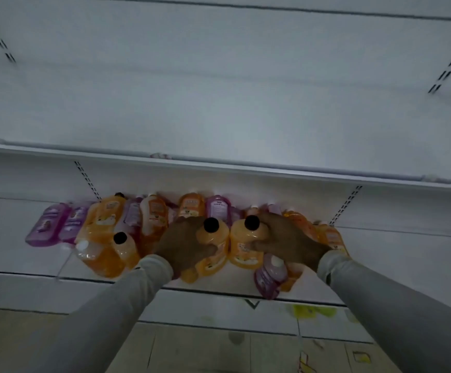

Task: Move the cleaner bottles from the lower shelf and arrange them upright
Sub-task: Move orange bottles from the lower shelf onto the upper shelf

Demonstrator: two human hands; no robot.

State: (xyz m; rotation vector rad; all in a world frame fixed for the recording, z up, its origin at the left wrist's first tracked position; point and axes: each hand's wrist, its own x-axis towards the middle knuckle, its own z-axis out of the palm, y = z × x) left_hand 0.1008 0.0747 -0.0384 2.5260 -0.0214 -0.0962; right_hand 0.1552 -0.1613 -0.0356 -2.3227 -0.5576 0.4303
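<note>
Several orange and purple cleaner bottles lie heaped on the white lower shelf (17, 259). My left hand (184, 243) grips an orange bottle with a black cap (211, 251) by its upper body. My right hand (286, 242) grips a second orange bottle with a black cap (241, 250) right beside it. Both held bottles point their caps toward me. A third orange black-capped bottle (123, 250) stands at the left of the heap. A purple bottle with a pale cap (270, 275) lies at the shelf's front edge under my right wrist.
The white upper shelf (219, 109) spreads wide above the heap, its front lip (245, 169) overhanging the bottles. Purple bottles (48, 224) lie at the far left. Slotted uprights line the back wall. Tiled floor (219, 345) shows below the shelf edge.
</note>
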